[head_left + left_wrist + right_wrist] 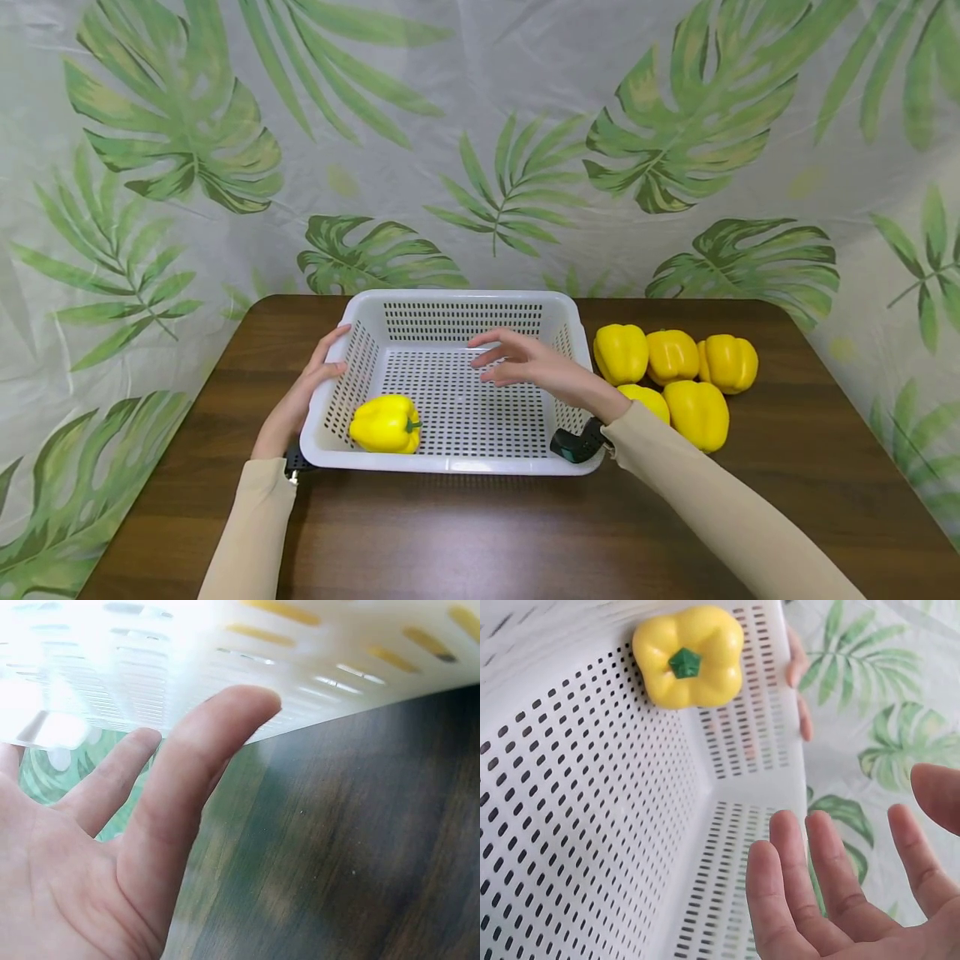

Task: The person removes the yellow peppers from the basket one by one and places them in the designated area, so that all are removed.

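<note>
A white perforated plastic basket [450, 466] sits on the table. Inside it, at the near left corner, lies one yellow bell pepper [386, 423] with a green stem, also seen in the right wrist view. My left hand [306, 388] is at the basket's left side, its thumb and fingertips against the wall near the rim. In the left wrist view the thumb [184, 772] is extended along the outside of the wall. Over the middle of the basket hovers my right hand [525, 360], fingers loosely spread and holding nothing. It is apart from the pepper.
To the right of the basket, several yellow bell peppers [697, 414] lie grouped on the brown wooden table [450, 542]. The right forearm passes over the basket's near right corner and partly covers one pepper [647, 402]. A leaf-patterned cloth [517, 250] hangs behind the table.
</note>
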`<state>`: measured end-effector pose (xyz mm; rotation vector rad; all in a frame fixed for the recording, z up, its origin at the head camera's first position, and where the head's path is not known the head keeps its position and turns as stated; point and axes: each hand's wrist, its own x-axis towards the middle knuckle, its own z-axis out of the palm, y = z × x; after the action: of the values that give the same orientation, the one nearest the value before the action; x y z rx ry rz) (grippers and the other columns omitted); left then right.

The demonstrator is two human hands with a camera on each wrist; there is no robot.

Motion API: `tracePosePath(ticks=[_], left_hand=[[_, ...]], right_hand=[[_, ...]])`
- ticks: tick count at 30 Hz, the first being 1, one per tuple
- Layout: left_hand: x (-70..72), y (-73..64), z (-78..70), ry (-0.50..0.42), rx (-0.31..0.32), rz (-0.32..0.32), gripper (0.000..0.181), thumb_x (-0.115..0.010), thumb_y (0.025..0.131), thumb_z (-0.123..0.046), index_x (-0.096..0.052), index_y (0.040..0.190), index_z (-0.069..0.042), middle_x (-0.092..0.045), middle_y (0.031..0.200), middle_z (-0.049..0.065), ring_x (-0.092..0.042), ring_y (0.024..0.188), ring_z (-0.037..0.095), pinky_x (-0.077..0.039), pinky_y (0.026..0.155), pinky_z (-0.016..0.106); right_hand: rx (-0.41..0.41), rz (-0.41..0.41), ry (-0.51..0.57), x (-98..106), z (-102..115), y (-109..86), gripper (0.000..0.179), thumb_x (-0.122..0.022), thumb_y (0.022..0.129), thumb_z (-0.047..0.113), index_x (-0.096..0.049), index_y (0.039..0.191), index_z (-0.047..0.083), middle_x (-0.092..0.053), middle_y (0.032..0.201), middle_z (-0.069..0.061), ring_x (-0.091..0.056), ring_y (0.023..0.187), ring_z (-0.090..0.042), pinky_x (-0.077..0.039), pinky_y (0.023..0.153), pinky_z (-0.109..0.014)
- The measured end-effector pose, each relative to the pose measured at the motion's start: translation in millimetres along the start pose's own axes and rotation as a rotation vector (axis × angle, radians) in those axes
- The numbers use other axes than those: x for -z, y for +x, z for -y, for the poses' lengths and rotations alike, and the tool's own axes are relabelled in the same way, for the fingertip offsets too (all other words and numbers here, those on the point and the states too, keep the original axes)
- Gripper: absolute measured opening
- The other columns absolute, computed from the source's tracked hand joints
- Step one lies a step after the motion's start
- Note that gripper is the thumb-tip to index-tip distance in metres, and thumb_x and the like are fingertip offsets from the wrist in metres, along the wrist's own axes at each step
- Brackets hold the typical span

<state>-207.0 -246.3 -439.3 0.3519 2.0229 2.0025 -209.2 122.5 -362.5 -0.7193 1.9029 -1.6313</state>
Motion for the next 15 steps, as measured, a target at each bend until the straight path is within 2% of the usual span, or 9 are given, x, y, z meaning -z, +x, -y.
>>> tracePosePath(ticks=[4, 7, 11, 15], left_hand=[[-0.9, -0.4, -1.6, -0.002, -0.01, 0.006, 0.059, -0.036, 0.099, -0.021, -0.012, 0.151, -0.034, -0.003, 0.156, 0.012, -0.024, 0.129, 0.049, -0.038, 0.089, 0.064], [-1.0, -0.7, -1.9, -0.003, -0.022, 0.011, 0.059, -0.035, 0.099, -0.02, -0.011, 0.152, -0.034, -0.002, 0.156, 0.012, -0.023, 0.129, 0.05, -0.037, 0.089, 0.066], [-1.3, -0.8, -1.7, 0.001, -0.024, 0.01, 0.06, -0.035, 0.099, -0.02, -0.011, 0.152, -0.034, -0.001, 0.156, 0.012, -0.023, 0.129, 0.05, -0.036, 0.09, 0.067], [-2.5, -1.0, -1.9, 0.013, -0.014, 0.005, 0.059, -0.036, 0.099, -0.021, -0.011, 0.151, -0.034, -0.002, 0.156, 0.012, -0.024, 0.129, 0.049, -0.037, 0.09, 0.065]], right_hand=[[-0.016, 0.023, -0.031, -6, -1, 11.0, 0.041, -0.054, 0.095, 0.011, -0.047, 0.136, 0.009, -0.054, 0.128, -0.02, -0.054, 0.113, -0.036, -0.042, 0.096, -0.051], [-0.027, 0.05, -0.061, -10, 0, 19.2, 0.042, -0.055, 0.095, 0.011, -0.047, 0.136, 0.01, -0.055, 0.127, -0.017, -0.054, 0.113, -0.033, -0.044, 0.094, -0.048], [-0.051, 0.105, -0.068, -16, 0, 29.8, 0.044, -0.055, 0.095, 0.01, -0.046, 0.138, 0.009, -0.055, 0.127, -0.013, -0.054, 0.113, -0.029, -0.043, 0.095, -0.05], [-0.074, 0.168, -0.089, -23, -3, 39.4, 0.045, -0.055, 0.095, 0.012, -0.045, 0.138, 0.011, -0.053, 0.129, -0.012, -0.051, 0.118, -0.033, -0.043, 0.094, -0.051]])
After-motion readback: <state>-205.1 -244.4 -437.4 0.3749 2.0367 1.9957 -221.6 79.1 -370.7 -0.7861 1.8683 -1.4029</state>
